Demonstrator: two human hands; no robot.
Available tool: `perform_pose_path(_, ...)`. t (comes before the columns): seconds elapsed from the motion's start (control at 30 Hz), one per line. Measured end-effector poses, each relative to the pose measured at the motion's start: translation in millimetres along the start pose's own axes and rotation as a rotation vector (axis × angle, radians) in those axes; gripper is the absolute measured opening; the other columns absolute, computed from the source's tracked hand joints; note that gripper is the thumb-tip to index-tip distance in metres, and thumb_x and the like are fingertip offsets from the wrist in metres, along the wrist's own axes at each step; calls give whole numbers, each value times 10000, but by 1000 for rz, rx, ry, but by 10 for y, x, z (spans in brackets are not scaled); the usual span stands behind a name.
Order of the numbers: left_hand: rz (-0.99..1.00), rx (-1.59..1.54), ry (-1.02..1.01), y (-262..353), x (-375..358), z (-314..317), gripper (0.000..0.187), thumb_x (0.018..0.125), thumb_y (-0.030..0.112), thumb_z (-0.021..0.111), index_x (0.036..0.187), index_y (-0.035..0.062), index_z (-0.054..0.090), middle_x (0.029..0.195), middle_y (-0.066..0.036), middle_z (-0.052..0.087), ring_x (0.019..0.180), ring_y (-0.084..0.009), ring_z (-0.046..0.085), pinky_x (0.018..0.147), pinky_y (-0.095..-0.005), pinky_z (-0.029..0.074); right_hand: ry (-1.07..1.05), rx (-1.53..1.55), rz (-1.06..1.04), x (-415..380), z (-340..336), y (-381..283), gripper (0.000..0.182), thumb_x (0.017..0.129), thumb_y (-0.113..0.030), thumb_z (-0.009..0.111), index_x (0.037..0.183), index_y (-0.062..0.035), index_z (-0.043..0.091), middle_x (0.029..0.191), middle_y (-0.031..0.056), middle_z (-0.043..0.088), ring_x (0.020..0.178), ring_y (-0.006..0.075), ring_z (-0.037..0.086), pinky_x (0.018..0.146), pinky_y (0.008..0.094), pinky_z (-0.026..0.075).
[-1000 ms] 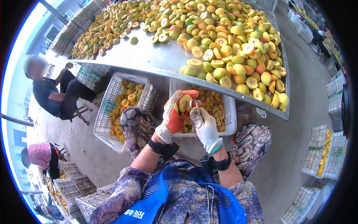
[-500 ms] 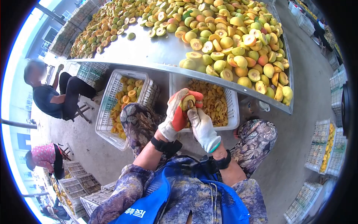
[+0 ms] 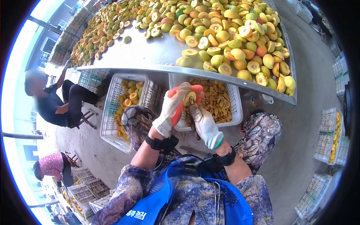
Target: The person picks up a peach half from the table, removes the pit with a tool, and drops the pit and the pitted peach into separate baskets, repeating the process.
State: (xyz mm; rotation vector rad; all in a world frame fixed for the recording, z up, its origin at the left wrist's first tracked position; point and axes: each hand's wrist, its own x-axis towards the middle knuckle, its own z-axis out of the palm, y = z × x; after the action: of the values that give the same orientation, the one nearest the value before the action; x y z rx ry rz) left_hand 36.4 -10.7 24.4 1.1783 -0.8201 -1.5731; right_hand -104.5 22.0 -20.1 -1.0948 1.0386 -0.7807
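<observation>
My left hand (image 3: pixel 173 107), in a white glove with orange-red coating, is wrapped round a halved yellow peach (image 3: pixel 189 97), its cut face turned towards my right hand. My right hand (image 3: pixel 205 126), in a stained white glove with a green cuff, grips a small hand tool (image 3: pixel 197 134). Its dark end shows below the fist; the working end is at the peach's middle, too small to make out. Below my hands sits a white crate (image 3: pixel 237 107) of cut, pitted-looking peach pieces (image 3: pixel 219 101).
A metal table (image 3: pixel 157 56) ahead bears heaped halved peaches (image 3: pixel 240 52). Another white crate (image 3: pixel 107 123) with peach halves stands left of my knee. Two people (image 3: pixel 56 101) (image 3: pixel 52 165) sit at left. Stacked crates (image 3: pixel 324 135) line the right side.
The view has shifted slightly. My left fingers have opened out a little round the peach half, and its cut face shows more. The seated person at left has reached an arm towards the table.
</observation>
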Motion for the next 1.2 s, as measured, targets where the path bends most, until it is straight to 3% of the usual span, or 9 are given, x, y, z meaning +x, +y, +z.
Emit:
perform_pose_path(0.2,75,-248,-71,-97,-164,118,625,1057,482,580,1364,-61,602,1231,-178,696,1076,-249,705,1017,-447,570,43,33,-88,4,92,124,427,1107,-389,513,1143,6,669,937,208,727,878,338,707,809,416,535)
perform_pose_path(0.3,178,-217,-12,-176,-188,261,585,1032,449,633,1375,-24,599,1215,-149,694,1014,-247,714,928,-452,612,98,15,-132,8,158,220,410,1105,-371,511,1152,7,662,973,240,723,908,389,709,807,430,540)
perform_pose_path(0.4,119,-222,51,-197,-186,279,468,1015,394,672,1263,-2,664,1095,-127,715,898,-239,720,810,-438,638,51,-17,-71,4,143,267,382,1121,-283,507,1250,51,640,996,87,699,888,119,595,805,309,528)
perform_pose_path(0.6,56,-167,62,-154,-202,212,438,1022,391,657,1145,-28,691,954,-129,714,775,-245,718,725,-421,636,-5,214,-116,14,245,344,324,1122,-264,501,1187,14,656,901,19,647,836,91,573,764,271,502)
perform_pose_path(0.7,64,-131,53,-126,-213,224,463,1021,411,650,1117,-40,694,935,-138,712,748,-253,715,708,-414,634,-28,160,-74,-62,170,221,371,1097,-329,525,1177,6,665,962,196,720,890,341,702,811,409,540)
perform_pose_path(0.9,143,-52,37,-134,-237,224,549,1004,493,638,1071,-49,690,916,-148,710,724,-260,714,694,-407,630,-124,219,-12,-49,142,248,392,1099,-353,523,1183,-1,674,968,180,721,882,308,688,812,402,532)
perform_pose_path(1.0,143,-12,42,-117,-243,230,571,1003,515,627,1058,-50,689,917,-152,711,718,-258,712,697,-406,631,-72,352,-148,-47,235,287,357,1118,-382,509,1067,-65,667,822,-33,595,706,46,521,609,252,437)
perform_pose_path(1.1,159,26,40,-77,-222,274,579,1009,524,616,1042,-49,693,920,-155,713,719,-253,709,701,-403,631,-175,345,47,-133,42,-58,455,1102,-483,501,1035,-63,662,716,-39,562,605,59,527,525,256,411)
perform_pose_path(1.2,216,49,4,-99,-171,276,594,1013,537,604,1028,-50,698,920,-157,714,744,-250,710,705,-398,630,-221,393,15,-147,4,-110,562,1059,-604,497,937,-69,619,626,-41,512,471,72,467,422,255,349)
